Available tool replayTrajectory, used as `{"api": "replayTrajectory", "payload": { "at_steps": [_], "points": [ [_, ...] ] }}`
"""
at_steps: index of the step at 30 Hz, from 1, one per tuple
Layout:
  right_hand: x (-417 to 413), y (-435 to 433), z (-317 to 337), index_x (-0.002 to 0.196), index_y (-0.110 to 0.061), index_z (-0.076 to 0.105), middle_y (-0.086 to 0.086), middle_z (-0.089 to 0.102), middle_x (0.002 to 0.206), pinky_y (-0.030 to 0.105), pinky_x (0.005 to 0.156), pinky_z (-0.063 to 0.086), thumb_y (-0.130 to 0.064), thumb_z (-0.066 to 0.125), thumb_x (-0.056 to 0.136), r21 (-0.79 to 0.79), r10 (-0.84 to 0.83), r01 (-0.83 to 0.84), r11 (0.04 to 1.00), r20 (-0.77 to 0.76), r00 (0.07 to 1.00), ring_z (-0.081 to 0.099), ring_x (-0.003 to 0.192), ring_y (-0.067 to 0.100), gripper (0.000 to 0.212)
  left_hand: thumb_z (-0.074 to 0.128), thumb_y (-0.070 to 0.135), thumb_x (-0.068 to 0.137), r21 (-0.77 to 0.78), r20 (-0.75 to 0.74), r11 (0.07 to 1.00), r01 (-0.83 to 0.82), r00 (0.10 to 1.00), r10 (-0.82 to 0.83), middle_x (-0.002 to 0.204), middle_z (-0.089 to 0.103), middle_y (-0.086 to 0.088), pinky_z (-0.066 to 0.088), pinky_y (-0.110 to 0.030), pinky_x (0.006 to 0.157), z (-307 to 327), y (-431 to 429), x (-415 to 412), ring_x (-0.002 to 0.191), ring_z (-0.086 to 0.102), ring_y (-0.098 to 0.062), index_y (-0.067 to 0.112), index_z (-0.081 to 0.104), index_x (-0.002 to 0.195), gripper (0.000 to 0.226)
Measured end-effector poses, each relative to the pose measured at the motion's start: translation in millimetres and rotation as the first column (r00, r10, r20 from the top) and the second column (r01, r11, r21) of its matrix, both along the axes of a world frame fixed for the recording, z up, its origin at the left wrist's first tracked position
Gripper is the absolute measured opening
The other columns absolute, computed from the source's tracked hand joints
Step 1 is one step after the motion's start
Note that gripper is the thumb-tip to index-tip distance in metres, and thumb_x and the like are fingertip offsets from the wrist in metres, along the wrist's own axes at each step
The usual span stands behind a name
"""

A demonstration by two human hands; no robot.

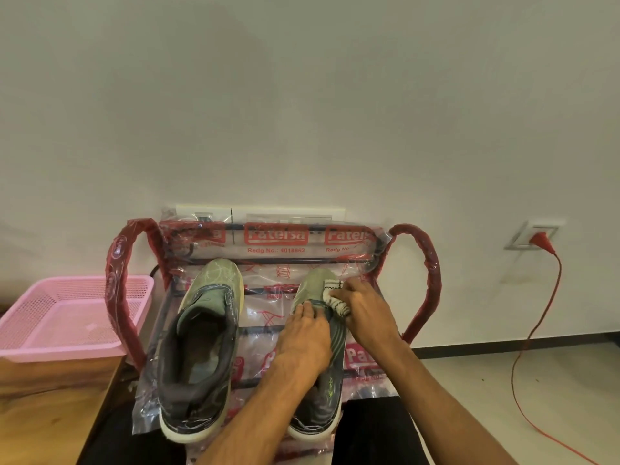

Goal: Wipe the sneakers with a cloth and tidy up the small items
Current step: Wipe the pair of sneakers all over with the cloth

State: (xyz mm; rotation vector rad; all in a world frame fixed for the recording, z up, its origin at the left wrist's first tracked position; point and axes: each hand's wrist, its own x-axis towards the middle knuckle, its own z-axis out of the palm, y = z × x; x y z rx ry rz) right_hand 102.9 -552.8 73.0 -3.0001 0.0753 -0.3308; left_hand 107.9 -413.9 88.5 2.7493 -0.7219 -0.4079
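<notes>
Two sneakers sit side by side on the plastic-wrapped rack, toes to the wall. All the action is on the right sneaker. The left hand lies across its top, fingers stretched out fairly straight and pressing down on the upper, gripping nothing. The right hand has the cloth, a white one with a dark zigzag edge. Its fingers are curled tight around the bunched fabric and hold it against the outer side of that shoe near the toe. The left sneaker stands apart from both hands, nobody touching it, its opening facing up.

Off to the left, a pink basket rests on the wooden table, just beside the rack's red arm. Over on the right, well apart, a red plug sits in a wall socket.
</notes>
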Motion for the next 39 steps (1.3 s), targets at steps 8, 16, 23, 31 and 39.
{"api": "replayTrajectory", "payload": {
  "at_steps": [8,16,23,31,39],
  "points": [
    [-2,2,1,0.132,-0.021,0.059,-0.001,0.051,0.125,0.029,0.087,0.048,-0.009,0.067,0.087,0.044,0.010,-0.008,0.999,-0.045,0.999,0.057,0.106,0.019,0.048,0.052,0.014,0.098,0.049,0.032,0.998,-0.030,0.999,0.029,0.161,-0.002,-0.020,0.009,-0.041,0.121,-4,-6,0,0.149,0.002,-0.032,0.009,0.007,0.154,0.072],
    [-18,-12,34,0.096,-0.016,0.072,0.005,0.070,0.097,0.037,0.069,0.055,-0.007,0.067,0.081,0.276,-0.027,0.101,0.956,-0.261,0.965,0.063,0.080,0.020,0.019,0.053,0.012,0.098,0.012,0.027,0.999,-0.031,0.999,0.031,0.162,-0.002,-0.018,0.009,-0.039,0.120,-4,-5,2,0.150,0.002,-0.031,0.008,0.008,0.154,0.072],
    [-3,-11,35,0.123,-0.019,0.066,0.000,0.060,0.127,0.034,0.088,0.052,-0.008,0.071,0.083,0.257,-0.074,0.063,0.964,0.035,0.997,0.057,0.110,0.020,0.042,0.049,0.023,0.100,0.045,0.034,0.998,0.043,0.998,-0.044,0.162,0.002,-0.015,0.013,-0.042,0.121,0,-2,5,0.150,0.004,-0.031,0.034,0.014,0.154,0.065],
    [-1,2,14,0.137,-0.018,0.047,0.004,0.046,0.143,0.042,0.100,0.046,-0.013,0.066,0.088,-0.210,0.019,-0.052,0.976,-0.155,0.988,0.050,0.123,0.030,0.052,0.037,0.027,0.103,0.087,0.102,0.996,0.018,0.994,-0.026,0.163,0.004,-0.009,0.012,-0.042,0.120,-6,0,2,0.150,0.006,-0.027,0.030,0.020,0.154,0.054],
    [-4,-4,39,0.115,-0.017,0.065,0.005,0.069,0.106,0.033,0.079,0.050,-0.022,0.063,0.090,-0.106,-0.074,0.059,0.993,-0.143,0.987,0.065,0.090,0.023,0.024,0.035,0.029,0.104,0.120,0.079,0.992,0.037,0.996,-0.046,0.163,0.000,-0.009,0.010,-0.042,0.122,-5,1,3,0.150,0.004,-0.027,0.030,0.015,0.155,0.055]
  ]
}}
